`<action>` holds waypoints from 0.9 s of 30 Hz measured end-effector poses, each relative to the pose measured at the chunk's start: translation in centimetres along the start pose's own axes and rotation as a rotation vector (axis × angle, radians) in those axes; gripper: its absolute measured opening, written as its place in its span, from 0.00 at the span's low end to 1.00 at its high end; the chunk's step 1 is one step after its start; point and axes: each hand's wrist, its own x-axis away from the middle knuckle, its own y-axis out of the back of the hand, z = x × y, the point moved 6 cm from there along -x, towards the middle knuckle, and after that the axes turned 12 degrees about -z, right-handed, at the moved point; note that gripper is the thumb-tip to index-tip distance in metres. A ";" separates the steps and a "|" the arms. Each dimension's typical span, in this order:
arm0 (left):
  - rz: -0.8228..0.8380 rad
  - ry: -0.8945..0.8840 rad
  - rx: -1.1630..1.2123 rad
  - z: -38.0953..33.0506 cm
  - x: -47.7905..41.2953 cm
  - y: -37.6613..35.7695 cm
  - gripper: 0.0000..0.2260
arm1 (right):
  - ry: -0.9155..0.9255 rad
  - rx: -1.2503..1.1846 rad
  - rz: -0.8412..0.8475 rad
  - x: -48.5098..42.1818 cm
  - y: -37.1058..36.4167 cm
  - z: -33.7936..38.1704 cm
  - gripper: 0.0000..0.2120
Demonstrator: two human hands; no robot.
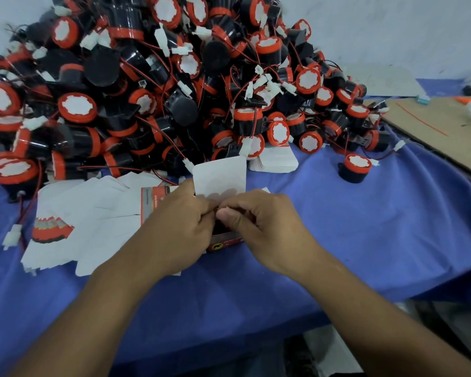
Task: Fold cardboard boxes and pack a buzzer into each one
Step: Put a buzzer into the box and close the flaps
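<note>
A small red printed cardboard box [225, 242] stands on the blue cloth between my hands, its white lid flap [220, 176] standing up behind them. My left hand [180, 221] grips the box's left side. My right hand [259, 227] grips its right side, thumb curled over the open top. Something black shows inside the box, mostly hidden. A big heap of black and red buzzers [174, 85] with red wires fills the back of the table. One buzzer [354, 168] sits apart on the right.
Flat white unfolded boxes [87, 219] lie spread at the left. A small stack of flat boxes [275, 161] sits behind the lid flap. A brown cardboard sheet [441, 126] lies at the right. The blue cloth [337, 227] drops off the table's front edge.
</note>
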 end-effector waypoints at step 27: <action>-0.090 0.065 0.029 1.1 1.3 0.2 0.12 | -0.253 -0.017 -0.052 -0.9 -1.0 -1.2 0.10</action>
